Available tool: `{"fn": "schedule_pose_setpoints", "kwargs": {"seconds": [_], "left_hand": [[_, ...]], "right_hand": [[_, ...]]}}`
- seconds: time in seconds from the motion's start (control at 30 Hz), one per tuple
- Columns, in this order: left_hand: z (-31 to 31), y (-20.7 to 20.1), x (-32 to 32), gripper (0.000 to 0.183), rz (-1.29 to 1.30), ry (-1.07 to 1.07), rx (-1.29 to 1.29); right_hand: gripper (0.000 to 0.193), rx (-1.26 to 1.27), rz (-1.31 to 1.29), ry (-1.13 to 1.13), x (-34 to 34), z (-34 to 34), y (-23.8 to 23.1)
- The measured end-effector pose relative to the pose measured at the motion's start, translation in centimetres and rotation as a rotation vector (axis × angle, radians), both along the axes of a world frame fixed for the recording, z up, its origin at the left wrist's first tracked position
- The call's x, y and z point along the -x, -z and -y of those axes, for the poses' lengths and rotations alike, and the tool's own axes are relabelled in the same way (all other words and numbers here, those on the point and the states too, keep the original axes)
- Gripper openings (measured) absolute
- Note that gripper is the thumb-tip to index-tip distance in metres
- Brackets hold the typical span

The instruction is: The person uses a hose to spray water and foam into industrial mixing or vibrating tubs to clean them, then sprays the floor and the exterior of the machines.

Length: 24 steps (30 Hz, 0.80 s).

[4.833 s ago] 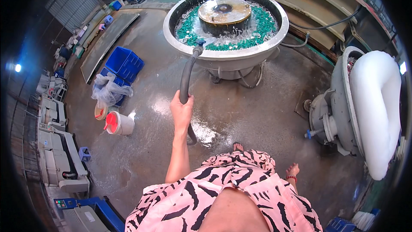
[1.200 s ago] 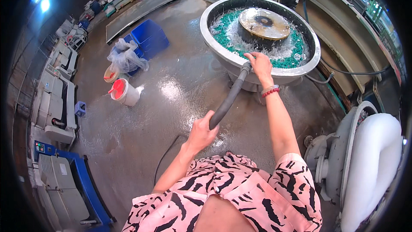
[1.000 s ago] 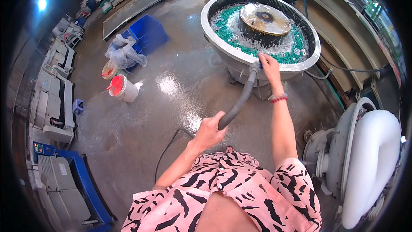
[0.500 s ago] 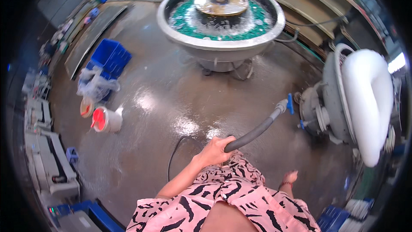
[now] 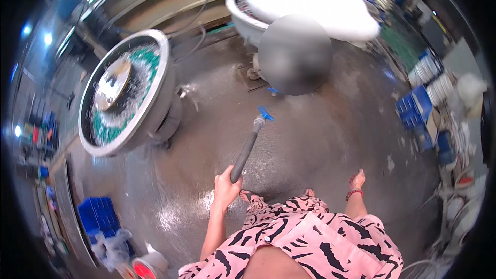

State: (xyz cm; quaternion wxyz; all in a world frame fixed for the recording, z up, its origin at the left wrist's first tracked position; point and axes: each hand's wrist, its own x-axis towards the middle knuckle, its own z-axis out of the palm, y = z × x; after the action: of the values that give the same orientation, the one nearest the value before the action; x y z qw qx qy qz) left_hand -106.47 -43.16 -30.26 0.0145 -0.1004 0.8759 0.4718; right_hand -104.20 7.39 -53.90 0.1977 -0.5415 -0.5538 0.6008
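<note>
- The grey hose (image 5: pixel 244 156) was clasped by the left hand (image 5: pixel 226 188).
- Whether the right hand (image 5: pixel 356 180) was spread couldn't be told.
- Hose was judged bendy, best gripped behind the blue valve (image 5: pixel 265 113).

shirt (image 5: pixel 330 250): pink, irregular black streaks, 1 pale round button (image 5: pixel 267 239) at near front, short right sleeve (image 5: pixel 376 224) | trousers (image 5: pixel 289 207), farther: same pink-and-black print | right hand (image 5: pixel 357 178): 1 red beaded bracelet (image 5: pixel 354 192) at wrist

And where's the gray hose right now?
In the head view, the gray hose is in the left hand, just below centre, right of the round tub holding green pellets.
</note>
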Motion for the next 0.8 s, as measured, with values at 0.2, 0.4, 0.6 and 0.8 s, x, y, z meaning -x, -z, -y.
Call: {"fn": "schedule_pose_setpoints", "kwargs": {"seconds": [0.2, 0.4, 0.6, 0.8], "left_hand": [[-9.7, 2.3, 0.1, 0.010, 0.024, 0.029, 0.100], [-21.1, 6.5, 0.4, 0.014, 0.049, 0.033, 0.246], [-33.8, 4.4, 5.1, 0.016, 0.116, 0.121, 0.162], [-48.9, 3.7, 11.2, 0.018, 0.080, 0.319, 0.164]], "right_hand": [[0.029, 0.045, -0.001, 0.347, -9.4, -14.7, 2.3], [0.029, 0.088, -0.035, 0.680, -26.0, -28.6, 6.4], [0.026, 0.039, -0.116, 0.827, -35.0, -33.9, 6.9], [0.030, -0.194, -0.087, 0.740, -27.4, -38.6, 4.2]]}}
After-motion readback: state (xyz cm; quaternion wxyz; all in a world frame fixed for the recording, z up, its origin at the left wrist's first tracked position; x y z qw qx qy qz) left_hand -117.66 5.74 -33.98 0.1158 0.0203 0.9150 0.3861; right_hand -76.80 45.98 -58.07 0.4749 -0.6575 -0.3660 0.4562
